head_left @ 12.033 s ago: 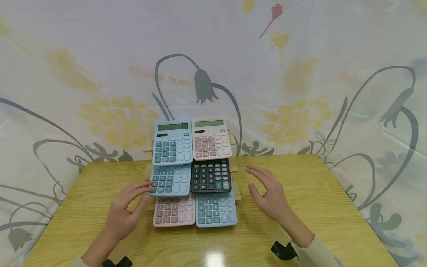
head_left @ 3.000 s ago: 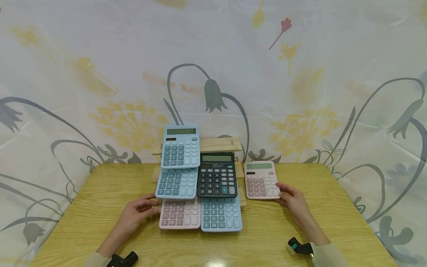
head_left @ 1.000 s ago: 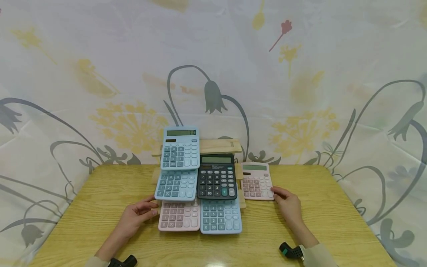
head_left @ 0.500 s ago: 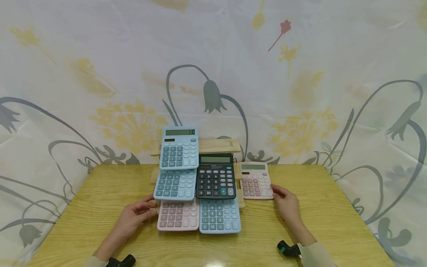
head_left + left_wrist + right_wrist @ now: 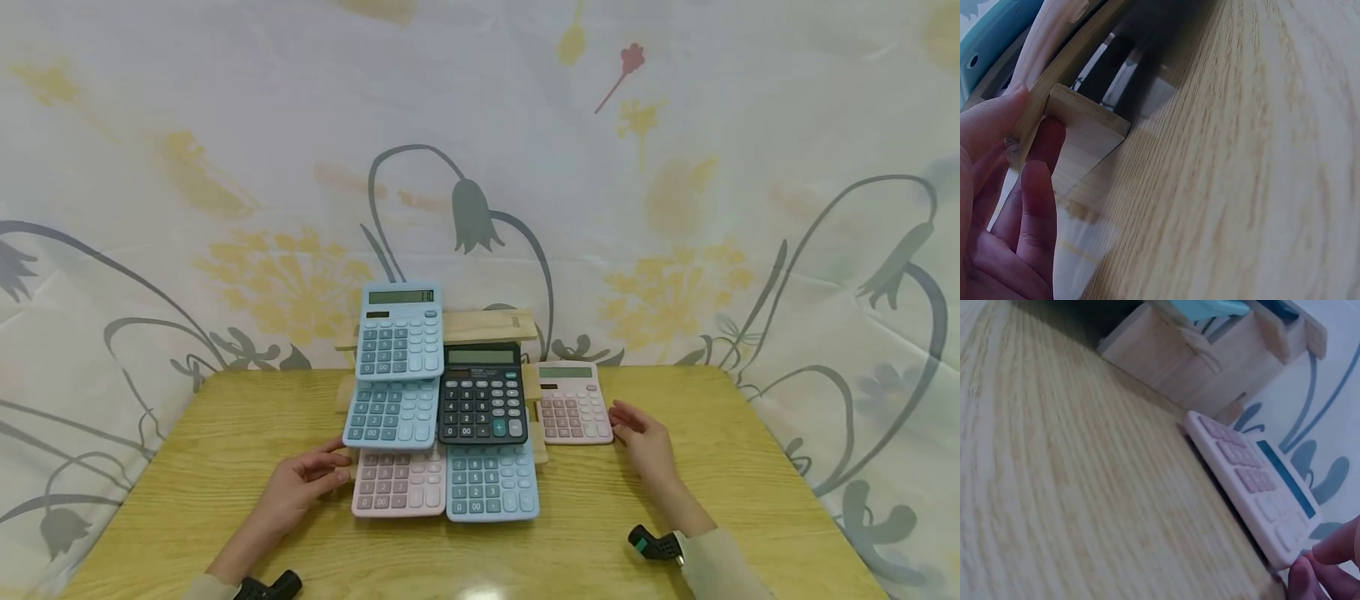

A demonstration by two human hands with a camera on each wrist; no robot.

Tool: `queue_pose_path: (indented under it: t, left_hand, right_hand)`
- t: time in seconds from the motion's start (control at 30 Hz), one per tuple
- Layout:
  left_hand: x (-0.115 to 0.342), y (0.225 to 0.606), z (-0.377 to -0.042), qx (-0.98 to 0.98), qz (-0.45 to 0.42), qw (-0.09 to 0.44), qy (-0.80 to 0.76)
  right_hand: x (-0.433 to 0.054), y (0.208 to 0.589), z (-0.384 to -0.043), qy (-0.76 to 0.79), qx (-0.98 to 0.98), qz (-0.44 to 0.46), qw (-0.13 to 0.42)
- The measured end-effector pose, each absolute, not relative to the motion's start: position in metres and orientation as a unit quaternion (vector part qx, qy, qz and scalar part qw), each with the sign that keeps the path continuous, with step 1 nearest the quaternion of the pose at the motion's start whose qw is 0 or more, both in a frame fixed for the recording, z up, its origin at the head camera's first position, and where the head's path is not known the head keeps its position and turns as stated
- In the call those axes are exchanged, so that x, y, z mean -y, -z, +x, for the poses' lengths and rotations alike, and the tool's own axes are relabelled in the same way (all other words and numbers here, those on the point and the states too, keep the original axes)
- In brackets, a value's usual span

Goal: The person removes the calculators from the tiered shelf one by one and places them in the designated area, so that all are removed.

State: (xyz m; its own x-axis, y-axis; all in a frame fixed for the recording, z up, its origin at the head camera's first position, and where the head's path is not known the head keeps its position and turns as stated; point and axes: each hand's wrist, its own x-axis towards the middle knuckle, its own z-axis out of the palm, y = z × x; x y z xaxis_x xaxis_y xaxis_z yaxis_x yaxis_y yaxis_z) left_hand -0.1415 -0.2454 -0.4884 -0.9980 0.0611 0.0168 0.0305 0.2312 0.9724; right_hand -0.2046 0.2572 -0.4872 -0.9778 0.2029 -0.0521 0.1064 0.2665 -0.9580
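A stepped wooden stand (image 5: 487,326) carries several calculators. On its top step is a light-blue calculator (image 5: 402,332) showing 110. The middle step holds another blue calculator (image 5: 390,412) and a black calculator (image 5: 482,393); a pink one (image 5: 400,483) and a blue one (image 5: 492,483) lie at the bottom. At the stand's lower left, my left hand (image 5: 296,483) pinches the edge of a wooden board (image 5: 1035,112), thumb above and fingers below. A second pink calculator (image 5: 573,402) lies on the table right of the stand. My right hand (image 5: 647,446) is beside its near right corner, fingertips at the edge.
The yellow wood-grain table (image 5: 210,450) lies under everything. Behind its far edge hangs a pale floral cloth (image 5: 675,208). Each wrist wears a black camera mount, such as the right one (image 5: 654,544). The top step's right half is bare wood.
The pink calculator has gone from the stand's top right to the table, then slid left towards the stand. The right fingers have just come off its edge. The left hand stays put lately.
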Motion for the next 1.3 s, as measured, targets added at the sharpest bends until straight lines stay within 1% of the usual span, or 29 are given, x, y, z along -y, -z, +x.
queue_pose_path:
  t: [0.1,0.33,0.47,0.63,0.87,1.3]
  left_hand:
    - [0.245,0.489,-0.142,-0.784,0.030,0.015,-0.620]
    - [0.246,0.489,-0.142,-0.783,0.027,0.011,-0.621]
    - [0.246,0.488,-0.142,-0.786,0.022,0.010,-0.617]
    - [0.246,0.489,-0.141,-0.785,0.021,0.012,-0.619]
    - [0.245,0.488,-0.141,-0.784,0.031,0.011,-0.620]
    - [0.246,0.487,-0.140,-0.787,0.037,0.011,-0.615]
  right_hand:
    - [-0.259,0.480,-0.206,-0.608,0.787,-0.095,0.030]
    - [-0.253,0.457,-0.208,-0.633,0.769,-0.072,0.044]
    - [-0.246,0.445,-0.206,-0.642,0.765,-0.040,0.045]
    - [-0.234,0.434,-0.204,-0.648,0.761,0.003,0.035]
    - [-0.215,0.419,-0.199,-0.648,0.761,0.034,0.030]
    - [-0.175,0.394,-0.197,-0.618,0.778,0.102,0.051]
